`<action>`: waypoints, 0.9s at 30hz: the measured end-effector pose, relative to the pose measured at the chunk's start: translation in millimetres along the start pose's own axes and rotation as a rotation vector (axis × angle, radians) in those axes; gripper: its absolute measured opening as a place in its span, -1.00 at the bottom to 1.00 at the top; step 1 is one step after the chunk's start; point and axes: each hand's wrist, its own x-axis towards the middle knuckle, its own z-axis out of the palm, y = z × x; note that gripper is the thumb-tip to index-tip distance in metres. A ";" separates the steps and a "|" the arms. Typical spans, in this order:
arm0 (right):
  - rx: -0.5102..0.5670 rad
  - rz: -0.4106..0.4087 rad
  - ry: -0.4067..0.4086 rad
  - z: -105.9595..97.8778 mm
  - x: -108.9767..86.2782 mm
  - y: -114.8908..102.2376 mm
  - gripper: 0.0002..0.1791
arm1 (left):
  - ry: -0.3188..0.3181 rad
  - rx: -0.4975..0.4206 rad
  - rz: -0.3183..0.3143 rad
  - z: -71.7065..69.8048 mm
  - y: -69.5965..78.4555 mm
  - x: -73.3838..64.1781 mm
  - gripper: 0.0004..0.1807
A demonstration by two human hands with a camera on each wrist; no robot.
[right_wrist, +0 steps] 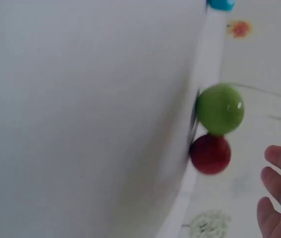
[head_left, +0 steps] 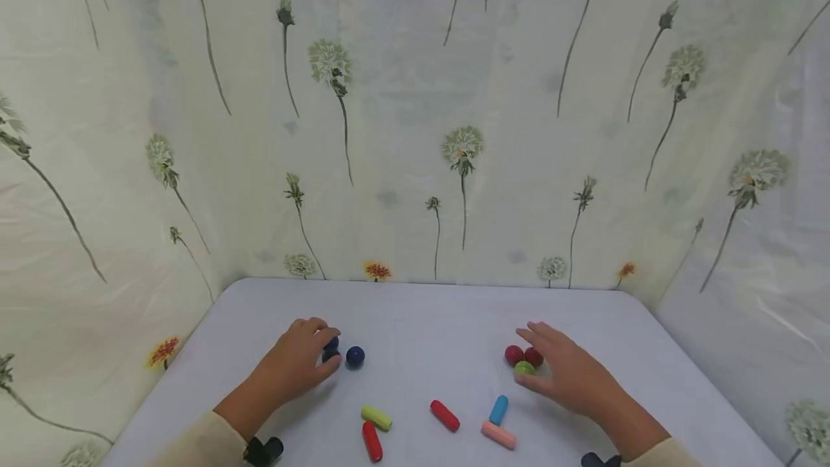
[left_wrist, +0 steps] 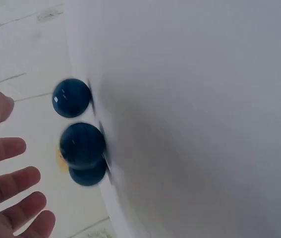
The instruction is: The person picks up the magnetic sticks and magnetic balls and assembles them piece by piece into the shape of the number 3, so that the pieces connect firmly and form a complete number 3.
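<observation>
Three glossy dark blue balls [head_left: 354, 357] sit on the left of the white table. My left hand [head_left: 295, 366] hovers beside them, fingers spread, and partly covers two. In the left wrist view its fingertips stand apart from the blue balls [left_wrist: 82, 145]. Over on the right, two red balls [head_left: 514, 355] and a green ball [head_left: 524, 370] lie clustered together. My right hand [head_left: 570, 373] reaches around their right side with loosely extended fingers. The right wrist view shows a gap between those fingers and the green ball [right_wrist: 220, 109]; one red ball [right_wrist: 210, 153] shows below it.
Nearer the front of the table [head_left: 428, 323] lie short rods: a yellow-green rod [head_left: 376, 417] by a red rod [head_left: 372, 441], another red rod [head_left: 444, 415], and a blue rod [head_left: 498, 409] against a pink rod [head_left: 498, 434]. A dandelion-patterned curtain [head_left: 402, 92] hangs behind and at both sides.
</observation>
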 end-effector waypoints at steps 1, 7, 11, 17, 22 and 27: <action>0.024 -0.002 0.008 -1.0 -0.7 -5.2 -0.04 | 0.005 -0.027 -0.005 -0.6 4.2 1.1 -0.47; 0.111 -0.002 0.049 -3.1 -2.6 -33.5 -0.26 | 0.022 -0.152 -0.014 0.4 22.7 9.9 -0.52; 0.173 0.034 0.009 -0.7 -4.8 -50.0 -0.38 | 0.036 -0.187 -0.018 3.2 32.2 15.4 -0.57; 0.233 0.010 -0.061 -3.7 -10.5 -77.2 -0.43 | 0.031 -0.199 -0.085 6.5 43.5 25.5 -0.61; 0.310 -0.081 -0.128 -4.7 -13.4 -96.2 -0.41 | -0.040 -0.171 -0.126 12.4 47.4 32.6 -0.56; 0.328 -0.093 -0.237 2.6 -9.9 -112.8 -0.41 | -0.116 -0.118 -0.138 22.6 48.8 37.5 -0.51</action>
